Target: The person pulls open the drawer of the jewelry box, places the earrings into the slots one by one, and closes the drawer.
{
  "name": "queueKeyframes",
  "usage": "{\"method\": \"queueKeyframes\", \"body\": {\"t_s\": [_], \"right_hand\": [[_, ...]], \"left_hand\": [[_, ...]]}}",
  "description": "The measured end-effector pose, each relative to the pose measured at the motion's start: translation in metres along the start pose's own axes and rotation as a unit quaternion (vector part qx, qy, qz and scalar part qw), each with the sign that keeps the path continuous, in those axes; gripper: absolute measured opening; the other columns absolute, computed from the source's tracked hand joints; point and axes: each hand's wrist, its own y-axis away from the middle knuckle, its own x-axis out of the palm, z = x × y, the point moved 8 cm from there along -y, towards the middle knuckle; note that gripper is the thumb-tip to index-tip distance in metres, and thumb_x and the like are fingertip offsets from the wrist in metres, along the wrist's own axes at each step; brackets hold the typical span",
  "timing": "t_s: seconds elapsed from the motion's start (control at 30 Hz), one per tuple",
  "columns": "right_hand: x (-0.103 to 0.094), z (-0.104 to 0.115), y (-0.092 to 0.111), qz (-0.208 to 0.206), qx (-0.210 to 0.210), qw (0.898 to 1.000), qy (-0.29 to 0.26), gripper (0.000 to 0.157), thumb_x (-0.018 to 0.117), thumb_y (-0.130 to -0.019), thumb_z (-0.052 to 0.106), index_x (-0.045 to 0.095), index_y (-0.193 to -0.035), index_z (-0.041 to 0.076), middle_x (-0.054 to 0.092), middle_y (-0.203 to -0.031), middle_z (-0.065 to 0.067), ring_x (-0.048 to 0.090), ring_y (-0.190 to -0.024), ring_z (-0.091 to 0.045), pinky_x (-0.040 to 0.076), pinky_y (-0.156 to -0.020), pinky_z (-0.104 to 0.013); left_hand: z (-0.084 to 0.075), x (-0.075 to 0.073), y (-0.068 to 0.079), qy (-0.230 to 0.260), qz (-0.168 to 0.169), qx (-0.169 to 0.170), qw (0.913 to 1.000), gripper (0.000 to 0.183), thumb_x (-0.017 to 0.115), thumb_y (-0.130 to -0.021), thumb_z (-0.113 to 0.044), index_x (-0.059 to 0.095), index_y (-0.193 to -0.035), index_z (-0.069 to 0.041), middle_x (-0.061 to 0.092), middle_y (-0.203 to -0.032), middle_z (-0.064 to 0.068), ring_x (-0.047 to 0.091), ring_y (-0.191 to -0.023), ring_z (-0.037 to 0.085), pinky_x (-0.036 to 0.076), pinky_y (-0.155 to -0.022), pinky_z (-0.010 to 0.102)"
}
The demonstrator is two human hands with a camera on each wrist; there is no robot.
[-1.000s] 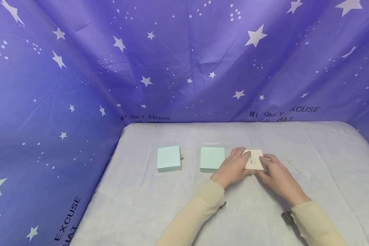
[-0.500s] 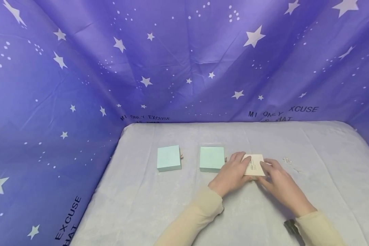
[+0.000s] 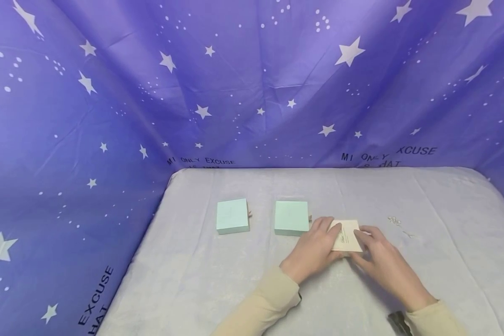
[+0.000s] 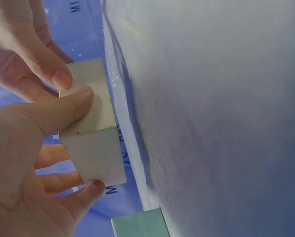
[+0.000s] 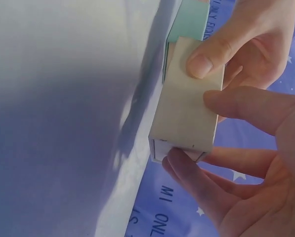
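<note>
1. Here's the cream box, right of the two mint boxes and between the hands; whether its underside touches the table, I can't tell.
2. Left hand: the left wrist view has its thumb flat on one face and fingers curled about the far side, pinching the box; some fingers are partly hidden behind it.
3. Right hand: it's pinching too, one fingertip against the box's end, others partly out of sight beneath.
4. Dark print shows on the top, too small to read and partly near the left thumb.
5. Just beside the left hand sits the nearer mint box; contact is hard to judge. The other mint box stands farther left.
6. Over right, tiny shiny pieces, too small to make out.
7. A dark object at the right cuff is cut off by the frame.
</note>
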Motion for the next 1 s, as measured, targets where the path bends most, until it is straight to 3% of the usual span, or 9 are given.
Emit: {"method": "queueKeyframes", "body": {"t_s": [0.33, 0.43, 0.57, 0.73, 1.0], "right_hand": [[0.003, 0.011, 0.004, -0.006, -0.003, 1.000, -0.016, 0.054, 0.086, -0.069, 0.005, 0.063, -0.116, -0.009, 0.058, -0.118, -0.025, 0.068, -0.084, -0.033, 0.058, -0.073, -0.051], [0.005, 0.013, 0.004, -0.003, -0.003, 1.000, -0.023, 0.053, 0.086, -0.068, 0.005, 0.063, -0.114, -0.009, 0.058, -0.116, -0.023, 0.069, -0.081, -0.030, 0.059, -0.072, -0.048], [0.008, 0.017, 0.004, 0.009, -0.003, 0.999, -0.030, 0.053, 0.086, -0.069, 0.006, 0.063, -0.114, -0.010, 0.058, -0.116, -0.023, 0.070, -0.080, -0.029, 0.059, -0.072, -0.046], [0.012, 0.022, 0.005, 0.026, 0.002, 0.999, -0.037, 0.053, 0.085, -0.070, 0.007, 0.062, -0.116, -0.010, 0.058, -0.117, -0.022, 0.071, -0.081, -0.028, 0.059, -0.073, -0.044], [0.019, 0.030, 0.004, 0.032, -0.011, 0.999, -0.043, 0.051, 0.085, -0.071, 0.008, 0.064, -0.114, -0.008, 0.059, -0.116, -0.018, 0.070, -0.084, -0.026, 0.059, -0.075, -0.042]], "left_hand": [[-0.001, -0.008, 0.019, -0.005, -0.003, 0.003, 1.0000, 0.064, 0.064, -0.090, -0.054, 0.055, -0.137, -0.011, 0.052, -0.140, 0.007, 0.046, -0.133, 0.019, 0.042, -0.109, 0.024], [0.001, -0.009, 0.023, 0.004, 0.001, -0.006, 1.0000, 0.063, 0.063, -0.091, -0.053, 0.055, -0.138, -0.012, 0.051, -0.141, 0.006, 0.044, -0.135, 0.019, 0.047, -0.104, 0.023], [0.005, -0.009, 0.030, 0.015, 0.008, -0.020, 0.9997, 0.062, 0.063, -0.091, -0.053, 0.055, -0.138, -0.013, 0.051, -0.143, 0.007, 0.043, -0.136, 0.019, 0.050, -0.099, 0.024], [0.009, -0.011, 0.037, 0.029, 0.014, -0.032, 0.9989, 0.065, 0.067, -0.088, -0.053, 0.055, -0.139, -0.013, 0.051, -0.145, 0.008, 0.044, -0.138, 0.020, 0.048, -0.103, 0.026], [0.017, -0.015, 0.048, 0.048, 0.003, -0.037, 0.9982, 0.064, 0.070, -0.086, -0.053, 0.058, -0.134, -0.013, 0.054, -0.141, 0.007, 0.047, -0.134, 0.019, 0.052, -0.097, 0.027]]}}
